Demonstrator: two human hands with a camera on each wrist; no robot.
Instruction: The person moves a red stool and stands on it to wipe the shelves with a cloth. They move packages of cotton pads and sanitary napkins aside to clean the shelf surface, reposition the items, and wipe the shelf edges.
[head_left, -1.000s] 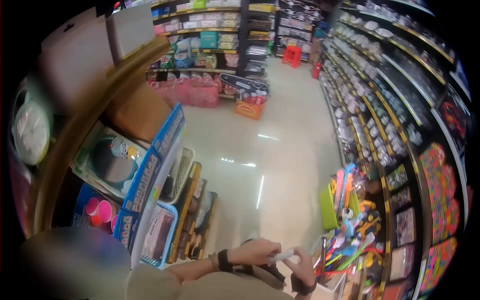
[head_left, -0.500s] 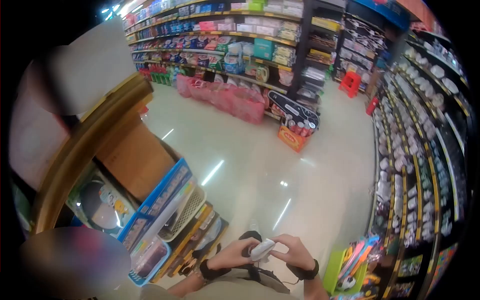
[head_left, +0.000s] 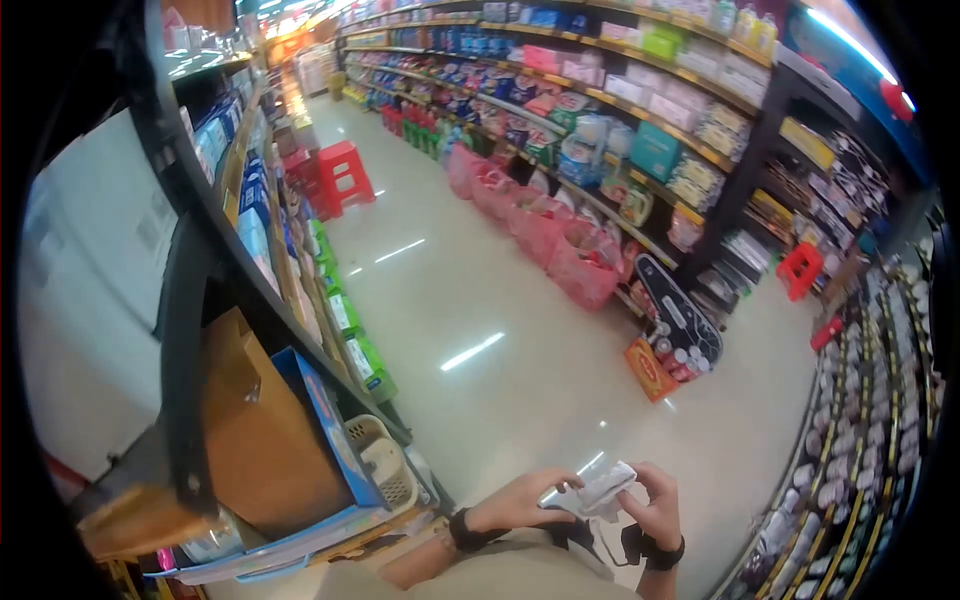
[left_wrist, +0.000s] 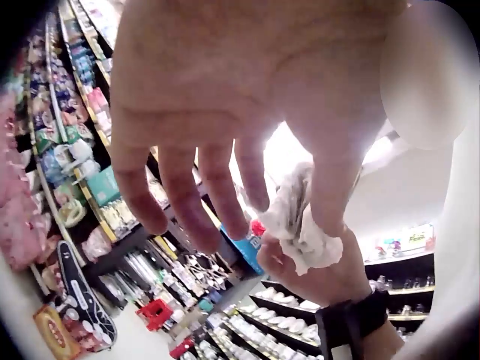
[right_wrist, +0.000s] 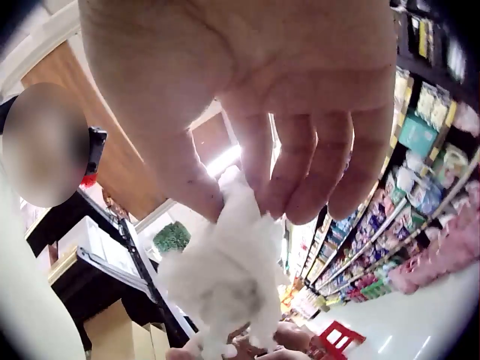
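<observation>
A crumpled white tissue [head_left: 603,492], as it seems, is pinched between the left hand [head_left: 520,500] and the right hand [head_left: 655,505], near the shop floor [head_left: 520,340].

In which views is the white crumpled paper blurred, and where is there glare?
Head view: crumpled paper fairly sharp, strong fisheye bending, ceiling-light glare streaks on the floor. Left wrist view: fingers soft, bright backlight behind. Right wrist view: paper very blurred.
</observation>
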